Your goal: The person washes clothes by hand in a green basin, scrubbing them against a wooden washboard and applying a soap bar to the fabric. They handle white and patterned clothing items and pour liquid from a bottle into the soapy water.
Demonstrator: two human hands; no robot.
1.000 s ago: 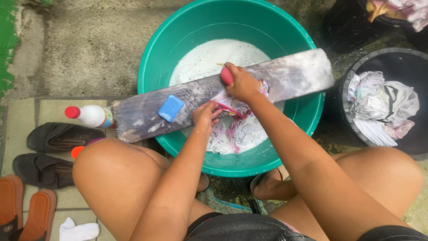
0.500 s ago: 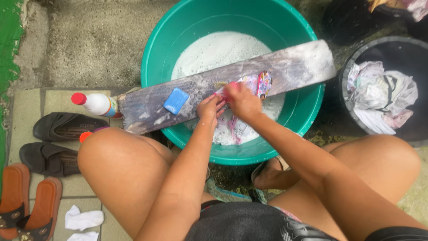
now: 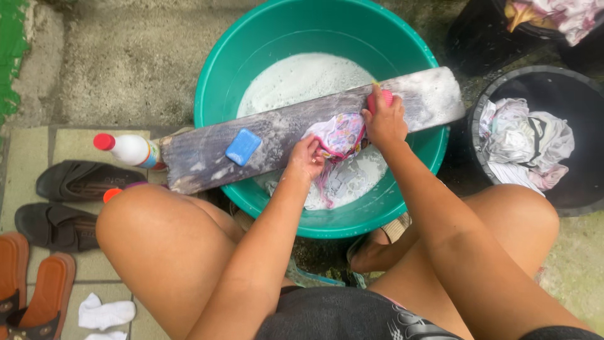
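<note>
Wooden and grey with suds, the board lies slantwise across the green basin at the centre of the frame, its lower end at left and its higher end at right. On the board's middle lies the patterned cloth, bunched up, with its loose end trailing over the near edge into the foamy water.

At the cloth's lower left corner the left hand has its fingers curled and pressed down on the fabric, pinning it to the board. Just right of the cloth, toward the upper right, the right hand is closed around a pink brush (only its top end shows above the knuckles), which sits on the board touching the cloth's right edge.

Left of the cloth, well apart from both hands, a blue soap bar rests on the board. By the board's left end a white bottle with a red cap lies on its side. At the right edge of the frame a black bucket holds pale laundry. Dark sandals lie on the tiles at lower left.
</note>
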